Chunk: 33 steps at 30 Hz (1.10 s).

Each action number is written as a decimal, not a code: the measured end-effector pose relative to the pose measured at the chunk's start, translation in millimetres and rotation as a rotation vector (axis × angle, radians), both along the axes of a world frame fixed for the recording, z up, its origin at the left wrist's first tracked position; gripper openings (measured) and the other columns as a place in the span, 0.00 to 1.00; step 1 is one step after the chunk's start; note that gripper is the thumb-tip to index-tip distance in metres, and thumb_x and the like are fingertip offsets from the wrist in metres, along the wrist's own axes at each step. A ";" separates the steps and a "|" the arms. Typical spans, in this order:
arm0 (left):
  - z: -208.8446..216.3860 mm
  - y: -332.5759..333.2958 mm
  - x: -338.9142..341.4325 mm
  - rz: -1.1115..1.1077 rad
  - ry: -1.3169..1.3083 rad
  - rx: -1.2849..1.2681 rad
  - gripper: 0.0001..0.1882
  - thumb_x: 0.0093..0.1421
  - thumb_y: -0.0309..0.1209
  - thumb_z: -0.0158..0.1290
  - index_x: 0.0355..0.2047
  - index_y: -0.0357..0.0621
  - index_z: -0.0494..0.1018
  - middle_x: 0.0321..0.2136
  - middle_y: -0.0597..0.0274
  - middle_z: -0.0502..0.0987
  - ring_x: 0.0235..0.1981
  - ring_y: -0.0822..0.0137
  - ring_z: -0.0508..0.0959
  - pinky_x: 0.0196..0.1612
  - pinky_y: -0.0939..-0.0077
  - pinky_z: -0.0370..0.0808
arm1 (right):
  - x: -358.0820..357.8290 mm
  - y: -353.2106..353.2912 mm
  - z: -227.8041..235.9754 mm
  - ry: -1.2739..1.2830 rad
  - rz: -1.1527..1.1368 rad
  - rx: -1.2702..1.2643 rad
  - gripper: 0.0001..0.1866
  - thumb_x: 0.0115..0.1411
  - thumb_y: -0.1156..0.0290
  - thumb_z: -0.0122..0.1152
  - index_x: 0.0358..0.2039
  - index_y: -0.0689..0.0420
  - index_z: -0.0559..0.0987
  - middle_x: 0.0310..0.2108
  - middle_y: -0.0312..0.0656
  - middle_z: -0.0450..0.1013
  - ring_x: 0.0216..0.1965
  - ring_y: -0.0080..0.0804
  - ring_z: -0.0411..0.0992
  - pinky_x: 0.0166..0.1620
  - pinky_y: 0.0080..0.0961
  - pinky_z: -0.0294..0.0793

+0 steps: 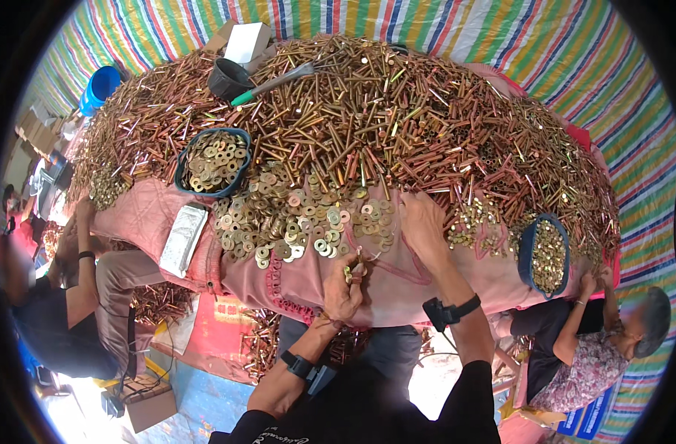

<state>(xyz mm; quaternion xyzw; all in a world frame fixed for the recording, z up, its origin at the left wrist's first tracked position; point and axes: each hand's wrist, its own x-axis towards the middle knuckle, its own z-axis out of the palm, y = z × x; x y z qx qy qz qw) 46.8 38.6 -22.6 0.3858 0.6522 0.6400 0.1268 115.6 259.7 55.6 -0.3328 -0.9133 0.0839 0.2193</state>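
Observation:
My left hand (343, 290) is closed at the cloth's near edge. Small brass-coloured metal pieces (348, 274) show between its thumb and fingers; their exact kind is hard to make out. My right hand (424, 224) reaches forward to the near edge of the heap of bolt-like metal rods (367, 111). Its fingers curl down at the rods, and whatever they grip is hidden. Loose flat washers (301, 226) lie spread on the pink cloth (397, 292) left of and between my hands. Small brassy nuts (477, 218) are scattered right of my right hand.
A blue-rimmed tub of washers (213, 194) stands left, a dark blue tub of nuts (527, 255) right. A silvery packet (183, 240) lies on the cloth. A green-handled hand rake (275, 83) and black bucket (229, 78) rest on the heap. Co-workers (64, 318) (582, 348) sit at both sides.

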 end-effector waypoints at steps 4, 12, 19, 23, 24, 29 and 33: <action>1.4 1.1 -1.3 -0.009 0.029 0.044 0.12 0.74 0.27 0.53 0.55 0.41 0.69 0.32 0.51 0.83 0.29 0.54 0.86 0.34 0.62 0.81 | -13.9 15.4 -8.5 -0.133 0.068 0.077 0.07 0.63 0.74 0.61 0.33 0.65 0.82 0.31 0.61 0.77 0.33 0.63 0.79 0.36 0.57 0.76; 0.5 -1.8 -3.6 -0.063 0.032 -0.001 0.23 0.70 0.21 0.52 0.64 0.42 0.68 0.41 0.48 0.82 0.35 0.53 0.84 0.40 0.63 0.81 | 5.8 -6.1 1.2 0.207 0.162 -0.385 0.09 0.67 0.72 0.66 0.42 0.66 0.83 0.33 0.52 0.80 0.29 0.41 0.81 0.33 0.37 0.79; -6.1 1.0 -3.5 -0.032 0.120 0.037 0.30 0.64 0.16 0.50 0.67 0.42 0.68 0.44 0.49 0.81 0.38 0.50 0.82 0.42 0.61 0.81 | 24.8 -68.4 14.0 0.432 0.347 -0.935 0.13 0.71 0.74 0.63 0.53 0.66 0.83 0.35 0.40 0.79 0.33 0.24 0.79 0.35 0.22 0.79; -6.1 2.1 -4.3 -0.060 0.082 0.073 0.30 0.62 0.14 0.49 0.65 0.41 0.71 0.44 0.49 0.81 0.37 0.52 0.82 0.41 0.62 0.80 | 17.9 -81.3 14.3 0.477 0.445 -0.710 0.14 0.70 0.75 0.65 0.53 0.66 0.84 0.40 0.45 0.80 0.39 0.30 0.80 0.42 0.26 0.79; -5.7 1.7 -4.4 -0.056 0.090 0.063 0.30 0.62 0.14 0.49 0.65 0.41 0.71 0.43 0.49 0.81 0.36 0.52 0.82 0.41 0.62 0.80 | 17.7 -83.4 14.6 0.475 0.454 -0.633 0.14 0.69 0.75 0.65 0.52 0.66 0.84 0.40 0.46 0.81 0.41 0.32 0.81 0.44 0.27 0.79; -0.9 0.5 -4.6 -0.058 0.116 0.059 0.30 0.60 0.13 0.49 0.64 0.41 0.72 0.41 0.49 0.80 0.35 0.52 0.81 0.39 0.62 0.79 | 17.1 -95.4 13.4 0.560 0.406 -0.615 0.13 0.67 0.76 0.65 0.51 0.65 0.85 0.44 0.49 0.82 0.46 0.39 0.82 0.50 0.31 0.80; 2.7 2.5 -5.6 -0.038 0.170 0.093 0.30 0.59 0.12 0.49 0.63 0.41 0.72 0.41 0.49 0.80 0.35 0.51 0.81 0.40 0.61 0.79 | 19.2 -100.7 13.3 0.550 0.383 -0.589 0.12 0.66 0.77 0.67 0.49 0.64 0.85 0.45 0.50 0.83 0.48 0.41 0.83 0.50 0.33 0.81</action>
